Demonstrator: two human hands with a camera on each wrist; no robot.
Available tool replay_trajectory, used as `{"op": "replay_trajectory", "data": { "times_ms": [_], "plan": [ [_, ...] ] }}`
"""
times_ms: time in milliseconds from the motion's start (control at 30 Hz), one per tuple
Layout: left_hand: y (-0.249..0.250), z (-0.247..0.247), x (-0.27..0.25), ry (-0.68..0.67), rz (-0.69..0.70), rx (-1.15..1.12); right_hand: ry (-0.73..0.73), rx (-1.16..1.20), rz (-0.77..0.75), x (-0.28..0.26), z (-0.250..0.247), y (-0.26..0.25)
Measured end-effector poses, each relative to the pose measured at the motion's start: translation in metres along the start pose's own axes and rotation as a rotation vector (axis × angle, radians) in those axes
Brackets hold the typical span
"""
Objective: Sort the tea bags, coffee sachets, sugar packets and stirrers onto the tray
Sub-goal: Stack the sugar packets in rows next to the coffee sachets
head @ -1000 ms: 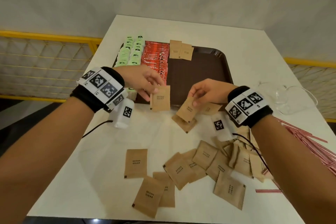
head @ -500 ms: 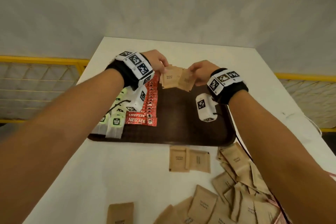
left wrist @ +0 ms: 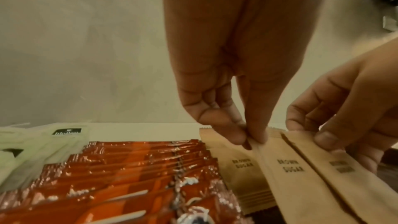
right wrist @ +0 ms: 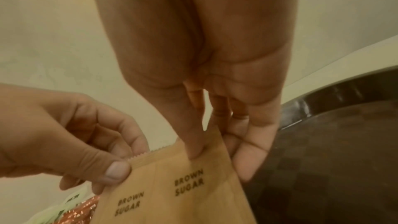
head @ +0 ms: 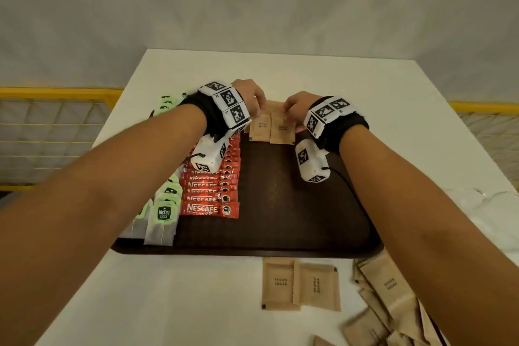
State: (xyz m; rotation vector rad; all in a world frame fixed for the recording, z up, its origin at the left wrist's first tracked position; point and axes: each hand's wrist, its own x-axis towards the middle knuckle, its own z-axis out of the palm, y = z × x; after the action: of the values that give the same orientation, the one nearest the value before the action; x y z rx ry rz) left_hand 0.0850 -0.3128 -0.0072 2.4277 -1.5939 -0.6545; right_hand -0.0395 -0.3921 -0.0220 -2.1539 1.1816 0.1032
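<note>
A dark brown tray (head: pixel 309 205) holds green tea bags (head: pixel 164 213) along its left side and red coffee sachets (head: pixel 210 199) beside them. At the tray's far end, two brown sugar packets (head: pixel 259 126) (head: pixel 282 129) lie side by side. My left hand (head: pixel 250 98) pinches the top edge of the left packet (left wrist: pixel 280 168) between thumb and fingers. My right hand (head: pixel 295 105) pinches the top of the right packet (right wrist: pixel 189 185) the same way. Another sugar packet (left wrist: pixel 234 168) lies under them, next to the coffee sachets. No stirrers are in view.
Two loose sugar packets (head: pixel 280 284) (head: pixel 318 286) lie on the white table in front of the tray. A pile of several more (head: pixel 390 303) lies at the front right. Clear plastic (head: pixel 491 199) sits at the table's right edge, and a yellow railing (head: pixel 56 91) runs behind.
Both hands lifted one sugar packet each from the table near the pile, carried them to the tray's far end, and have lowered them side by side there.
</note>
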Motion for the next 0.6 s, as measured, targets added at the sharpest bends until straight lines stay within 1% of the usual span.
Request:
{"op": "replay_trajectory", "data": {
  "times_ms": [200,333,467,600],
  "plan": [
    [-0.0047,0.0043,0.0052,0.007,-0.035,0.025,0.011,-0.022,0.02,0.0071,0.002,0.0013],
    [-0.0066,0.0045,0.0056,0.009,-0.048,0.047,0.015,-0.097,-0.013,0.0061,-0.0018,0.0004],
    [-0.0056,0.0048,0.0061,0.003,-0.059,0.09,0.006,-0.118,-0.032,0.004,-0.0002,-0.0025],
    [-0.0048,0.0033,0.0049,0.045,-0.052,0.098,0.013,-0.046,-0.029,0.0081,0.0019,-0.0027]
  ]
}}
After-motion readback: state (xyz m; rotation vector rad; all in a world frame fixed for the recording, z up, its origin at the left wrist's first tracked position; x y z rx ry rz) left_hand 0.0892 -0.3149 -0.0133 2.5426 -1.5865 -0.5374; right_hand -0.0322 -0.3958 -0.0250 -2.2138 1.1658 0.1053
